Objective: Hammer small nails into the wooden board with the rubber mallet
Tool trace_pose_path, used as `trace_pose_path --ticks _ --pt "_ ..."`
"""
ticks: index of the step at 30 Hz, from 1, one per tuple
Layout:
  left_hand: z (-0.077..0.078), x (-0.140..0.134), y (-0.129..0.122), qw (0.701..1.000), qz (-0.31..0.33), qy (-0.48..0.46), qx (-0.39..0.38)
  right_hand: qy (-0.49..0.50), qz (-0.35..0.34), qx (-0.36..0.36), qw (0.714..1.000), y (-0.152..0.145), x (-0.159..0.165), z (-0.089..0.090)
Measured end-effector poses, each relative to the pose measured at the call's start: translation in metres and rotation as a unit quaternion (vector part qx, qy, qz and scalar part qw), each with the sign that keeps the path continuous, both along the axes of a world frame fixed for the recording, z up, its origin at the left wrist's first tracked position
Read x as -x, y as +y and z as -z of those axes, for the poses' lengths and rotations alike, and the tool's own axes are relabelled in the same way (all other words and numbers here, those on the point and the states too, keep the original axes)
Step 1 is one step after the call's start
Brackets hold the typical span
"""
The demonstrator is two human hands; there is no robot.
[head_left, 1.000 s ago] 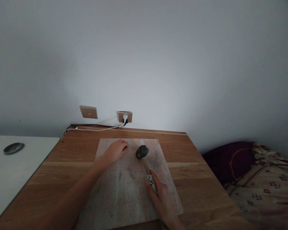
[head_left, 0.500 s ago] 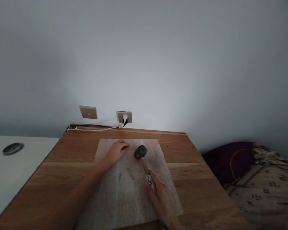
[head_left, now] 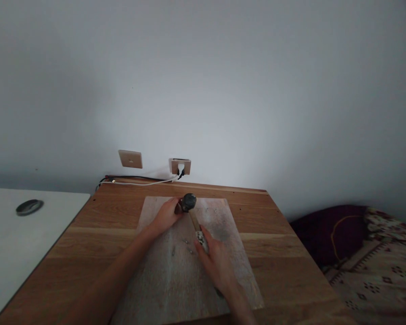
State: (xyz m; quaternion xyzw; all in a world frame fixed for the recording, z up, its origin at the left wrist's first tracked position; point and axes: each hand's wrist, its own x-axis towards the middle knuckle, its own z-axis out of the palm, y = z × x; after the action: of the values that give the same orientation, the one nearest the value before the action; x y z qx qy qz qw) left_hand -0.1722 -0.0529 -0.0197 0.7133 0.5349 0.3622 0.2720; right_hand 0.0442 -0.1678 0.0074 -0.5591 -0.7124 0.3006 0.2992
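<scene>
My right hand (head_left: 217,259) is wrapped around the handle of a hammer (head_left: 195,222), which has a dark, round-faced head and a light, worn grip. The hammer head is just over the far part of a whitish board (head_left: 189,289), right beside my left fingertips. My left hand (head_left: 166,216) rests on the board with its fingers bent together; the hammer head partly hides the tips, so what they pinch does not show. Several tiny metal pieces (head_left: 186,242), too small to name surely, lie on the board between my hands.
Beneath the board is a wooden table (head_left: 277,257). Cables (head_left: 142,183) run along its back edge to a wall socket (head_left: 181,167), near a second wall plate (head_left: 130,159). A white surface (head_left: 37,243) at left bears a dark oval object (head_left: 29,207). Patterned fabric (head_left: 375,280) lies at right.
The hammer head has moved left and away from me, up to my left fingertips. My left hand stays at about the same spot on the board. The view has shifted slightly.
</scene>
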Motion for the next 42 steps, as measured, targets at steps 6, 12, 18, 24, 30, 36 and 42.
trace_pose_path --ticks 6,12,18,24,30,36,42 --pt "0.000 -0.002 0.004 1.000 0.011 0.002 0.010 0.002 -0.006 -0.005 1.000 -0.004 -0.003 0.003" --pt "-0.008 0.007 -0.024 0.992 0.058 0.090 -0.069 0.016 0.022 0.014 1.000 -0.029 -0.029 0.004" --pt "-0.027 0.001 -0.070 0.926 0.243 0.266 -0.116 0.024 0.028 0.035 0.999 -0.044 -0.044 0.015" --pt "-0.030 -0.004 -0.064 0.914 0.242 0.300 -0.126 0.040 0.038 0.032 0.998 -0.044 -0.044 0.023" --pt "-0.015 0.020 -0.032 0.994 0.049 0.083 -0.054 0.046 0.050 0.035 0.997 -0.045 -0.045 0.026" --pt "-0.004 0.021 -0.014 0.998 -0.022 0.043 -0.031 0.048 0.037 0.041 0.997 -0.044 -0.045 0.023" --pt "-0.006 0.017 -0.017 0.994 -0.040 0.094 -0.041 0.045 0.037 0.037 0.998 -0.045 -0.043 0.023"
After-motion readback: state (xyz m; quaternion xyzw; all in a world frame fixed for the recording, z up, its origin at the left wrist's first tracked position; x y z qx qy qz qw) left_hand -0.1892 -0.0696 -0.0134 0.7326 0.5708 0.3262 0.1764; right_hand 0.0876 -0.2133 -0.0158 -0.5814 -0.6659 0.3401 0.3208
